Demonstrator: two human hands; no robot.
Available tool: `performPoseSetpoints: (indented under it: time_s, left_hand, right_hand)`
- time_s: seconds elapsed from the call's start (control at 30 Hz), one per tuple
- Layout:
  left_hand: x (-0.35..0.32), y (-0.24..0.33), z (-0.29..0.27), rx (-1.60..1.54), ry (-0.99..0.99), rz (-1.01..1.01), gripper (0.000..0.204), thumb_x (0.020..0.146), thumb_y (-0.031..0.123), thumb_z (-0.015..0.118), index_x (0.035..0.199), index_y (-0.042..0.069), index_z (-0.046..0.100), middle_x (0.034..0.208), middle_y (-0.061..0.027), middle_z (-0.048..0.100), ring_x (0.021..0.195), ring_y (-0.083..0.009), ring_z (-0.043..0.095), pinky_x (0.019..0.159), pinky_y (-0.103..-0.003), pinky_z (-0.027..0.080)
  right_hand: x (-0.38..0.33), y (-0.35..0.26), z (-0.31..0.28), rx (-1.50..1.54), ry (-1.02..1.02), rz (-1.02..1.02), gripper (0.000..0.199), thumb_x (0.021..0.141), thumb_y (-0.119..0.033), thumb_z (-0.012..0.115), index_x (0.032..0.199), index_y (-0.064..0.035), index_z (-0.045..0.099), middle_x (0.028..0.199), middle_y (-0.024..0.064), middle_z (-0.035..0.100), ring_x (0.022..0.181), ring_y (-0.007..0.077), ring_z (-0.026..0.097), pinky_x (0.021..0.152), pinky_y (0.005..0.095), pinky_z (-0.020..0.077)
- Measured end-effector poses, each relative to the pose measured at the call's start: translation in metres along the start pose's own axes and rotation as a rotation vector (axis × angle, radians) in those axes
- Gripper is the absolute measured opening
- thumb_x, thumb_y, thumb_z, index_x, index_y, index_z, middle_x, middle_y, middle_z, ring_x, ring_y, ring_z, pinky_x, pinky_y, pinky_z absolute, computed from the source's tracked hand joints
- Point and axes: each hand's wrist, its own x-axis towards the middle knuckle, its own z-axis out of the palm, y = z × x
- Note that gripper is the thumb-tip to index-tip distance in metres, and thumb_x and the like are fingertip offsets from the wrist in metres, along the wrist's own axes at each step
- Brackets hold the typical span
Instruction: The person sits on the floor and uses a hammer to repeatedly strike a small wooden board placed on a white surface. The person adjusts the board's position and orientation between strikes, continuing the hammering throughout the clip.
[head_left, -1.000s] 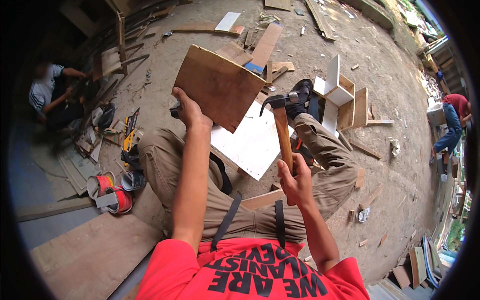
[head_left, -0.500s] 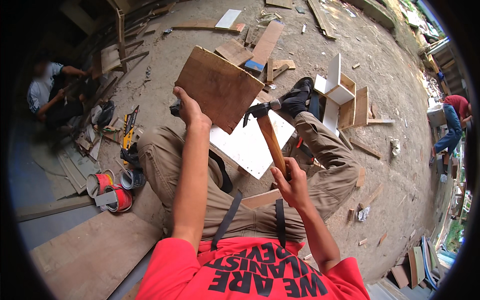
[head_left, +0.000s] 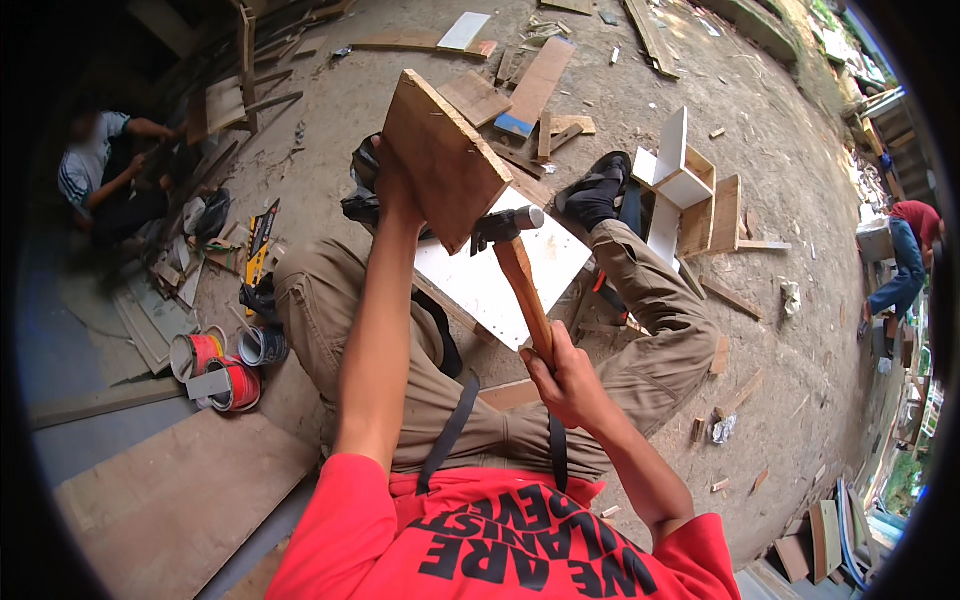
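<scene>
My left hand (head_left: pixel 396 185) holds a square brown wooden board (head_left: pixel 435 160), tilted up, its rough edge toward me; the fingers are partly hidden behind it. In my right hand (head_left: pixel 570 385) is a claw hammer (head_left: pixel 526 290), gripped low on its wooden handle. The dark hammer head sits right at the board's lower corner; whether the claw touches the wood I cannot tell. Below both, a white panel (head_left: pixel 500 280) with small dark marks lies between my legs.
A white-and-wood box frame (head_left: pixel 690 190) stands beyond my right foot. Paint cans (head_left: pixel 236 385) and a yellow-black handsaw (head_left: pixel 262 245) are at left. Wood offcuts (head_left: pixel 537 85) litter the ground ahead. One person (head_left: pixel 95 175) sits at far left; another (head_left: pixel 908 250) bends over at far right.
The board has turned more edge-on and shifted slightly up. The hammer has moved left and a little down, its head now against or beside the board's lower corner.
</scene>
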Motion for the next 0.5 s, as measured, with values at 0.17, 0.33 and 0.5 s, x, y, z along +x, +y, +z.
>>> performPoseSetpoints:
  time_s: [0.17,0.33,0.5]
  left_hand:
    - [0.014,0.021,0.027,0.111,-0.094,-0.053,0.077,0.101,0.067,0.027,0.15,0.008,0.036,0.142,-0.0103,0.052,0.125,-0.0295,0.055,0.105,-0.042,0.046]
    - [0.026,0.03,0.045,0.189,-0.104,0.002,0.073,0.102,0.065,0.026,0.149,0.01,0.038,0.137,-0.011,0.054,0.122,-0.0286,0.057,0.103,-0.044,0.048]
    - [0.021,0.034,0.074,0.023,-0.159,0.025,0.054,0.106,0.057,0.023,0.118,0.015,0.054,0.093,-0.0035,0.062,0.082,-0.0192,0.066,0.073,-0.036,0.058]
  right_hand:
    - [0.002,-0.006,0.016,-0.006,0.067,-0.091,0.027,0.094,-0.006,0.058,0.113,0.0002,0.04,0.069,0.0276,0.06,0.067,0.0499,0.062,0.056,0.0497,0.044]
    - [0.008,-0.015,0.02,0.014,0.089,-0.041,0.025,0.095,-0.007,0.059,0.11,-0.0007,0.04,0.067,0.0259,0.058,0.066,0.0487,0.062,0.054,0.0478,0.0438]
    - [0.008,-0.01,0.021,0.056,0.104,-0.117,0.022,0.101,-0.019,0.056,0.104,-0.0016,0.044,0.063,0.0189,0.054,0.056,0.0366,0.058,0.053,0.0431,0.0424]
